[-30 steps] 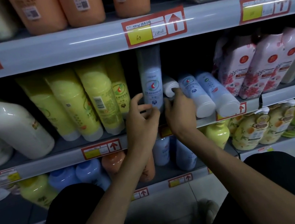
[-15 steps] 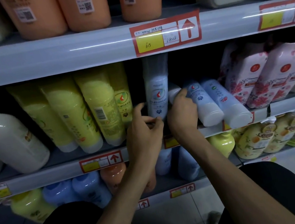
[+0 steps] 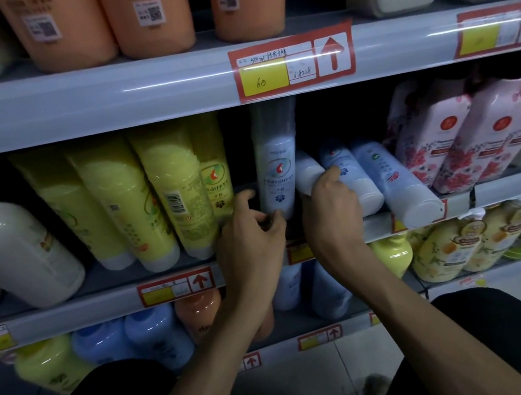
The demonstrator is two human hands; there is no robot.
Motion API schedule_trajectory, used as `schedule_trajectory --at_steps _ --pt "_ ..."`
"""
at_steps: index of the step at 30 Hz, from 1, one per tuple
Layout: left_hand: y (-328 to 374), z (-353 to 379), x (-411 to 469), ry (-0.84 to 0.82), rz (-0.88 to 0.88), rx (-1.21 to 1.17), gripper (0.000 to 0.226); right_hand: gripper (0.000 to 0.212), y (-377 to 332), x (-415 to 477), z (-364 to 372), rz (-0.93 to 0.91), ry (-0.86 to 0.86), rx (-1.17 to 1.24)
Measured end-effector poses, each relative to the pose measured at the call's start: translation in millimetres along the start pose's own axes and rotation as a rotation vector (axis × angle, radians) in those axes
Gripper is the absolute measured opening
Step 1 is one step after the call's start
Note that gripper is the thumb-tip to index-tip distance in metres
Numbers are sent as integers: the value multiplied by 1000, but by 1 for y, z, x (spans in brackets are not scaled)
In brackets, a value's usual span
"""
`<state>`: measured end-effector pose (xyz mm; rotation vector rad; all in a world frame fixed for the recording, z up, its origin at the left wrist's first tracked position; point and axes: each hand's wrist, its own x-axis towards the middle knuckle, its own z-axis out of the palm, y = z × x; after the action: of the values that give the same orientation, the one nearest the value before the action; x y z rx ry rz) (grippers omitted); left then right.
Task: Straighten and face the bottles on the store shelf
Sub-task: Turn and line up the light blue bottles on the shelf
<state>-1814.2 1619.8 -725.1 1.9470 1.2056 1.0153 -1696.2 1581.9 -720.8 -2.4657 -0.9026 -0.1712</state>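
Note:
Several pale blue bottles stand on the middle shelf (image 3: 97, 306). One upright blue bottle (image 3: 276, 166) faces front with its label showing. My left hand (image 3: 251, 230) is at its base, fingers curled against the bottom and thumb raised to its left. To the right, a small leaning blue bottle (image 3: 306, 171) tips its white end toward me. My right hand (image 3: 330, 206) grips it, with the index finger touching the neighbouring leaning bottle (image 3: 348, 168). A third leaning blue bottle (image 3: 395, 180) sticks out over the shelf edge.
Tilted yellow bottles (image 3: 127, 200) and a white jug (image 3: 7, 249) fill the left of the shelf, pink floral bottles (image 3: 443, 137) the right. Orange bottles (image 3: 146, 12) stand above. More blue, orange and yellow bottles (image 3: 394, 253) are below. My knees are close to the bottom shelf.
My right hand has slid down from the leaning bottle's top and curled round its white end. My left hand stays at the upright bottle's base. The view has shifted slightly.

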Motion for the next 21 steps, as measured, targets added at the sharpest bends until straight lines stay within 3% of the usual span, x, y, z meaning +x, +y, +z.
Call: schedule_trajectory --at_steps 6,10,13,16,21 --pt "3 1 -12 37 105 -21 10 42 18 -30 -30 -70 3 69" --pt "5 7 -17 -21 115 -64 14 46 28 -39 -46 -42 40 107" --pt "8 13 -21 -88 64 -101 33 51 33 -42 -56 -4 63 153" --pt "17 13 -27 -251 -127 -238 49 55 35 -49 -67 31 67 168" --pt "42 10 -39 -555 -567 -665 40 65 37 -66 -79 44 80 185"
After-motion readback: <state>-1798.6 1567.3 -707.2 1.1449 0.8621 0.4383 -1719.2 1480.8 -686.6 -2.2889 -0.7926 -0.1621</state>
